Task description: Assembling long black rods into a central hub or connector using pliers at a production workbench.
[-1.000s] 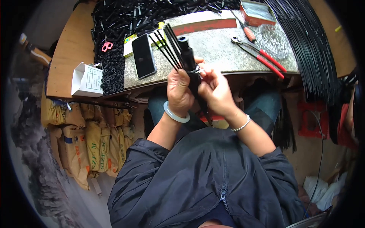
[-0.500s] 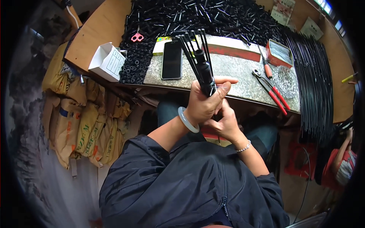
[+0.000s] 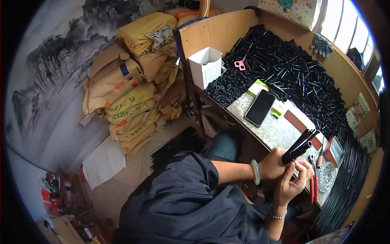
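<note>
The black rod bundle [image 3: 298,152] is encircled by fingers of the left hand [image 3: 272,165] above the near edge of the work surface [image 3: 271,133]; whether anything is pinched by the curled right hand [image 3: 292,185] cannot be told.

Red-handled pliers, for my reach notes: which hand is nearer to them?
Right. In the picture, the right hand appears just left of the red-handled pliers; the left hand is farther left, gripping the black bundle.
</note>
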Available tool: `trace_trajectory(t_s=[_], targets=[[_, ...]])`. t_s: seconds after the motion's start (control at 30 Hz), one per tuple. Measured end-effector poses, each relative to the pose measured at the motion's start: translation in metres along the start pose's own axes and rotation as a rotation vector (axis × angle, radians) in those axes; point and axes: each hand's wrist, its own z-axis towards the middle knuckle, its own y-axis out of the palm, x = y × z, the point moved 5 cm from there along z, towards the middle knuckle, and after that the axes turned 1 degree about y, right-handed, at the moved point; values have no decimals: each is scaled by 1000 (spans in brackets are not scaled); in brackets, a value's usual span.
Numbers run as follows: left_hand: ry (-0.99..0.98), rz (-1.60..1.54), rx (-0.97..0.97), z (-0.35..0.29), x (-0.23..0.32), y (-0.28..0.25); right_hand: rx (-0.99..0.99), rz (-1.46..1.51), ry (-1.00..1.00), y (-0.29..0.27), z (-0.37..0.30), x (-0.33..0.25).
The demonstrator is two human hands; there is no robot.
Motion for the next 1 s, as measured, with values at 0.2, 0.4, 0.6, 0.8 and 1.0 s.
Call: trace_trajectory(t_s=[0.2,0.4,0.6,0.8,1.0], targets=[[-35,-64,170,3,19,-11,102,-47,-82,5,2,-1],[-85,8,188,10,17,-15,117,3,-283,6,9,-8],[-44,79,111,10,18,-4,53,327,-14,-5,8,5],[-2,26,59,9,26,-1,134,227,-114,-14,3,2],[55,101,102,11,23,-2,59,-137,-513,-11,4,0]])
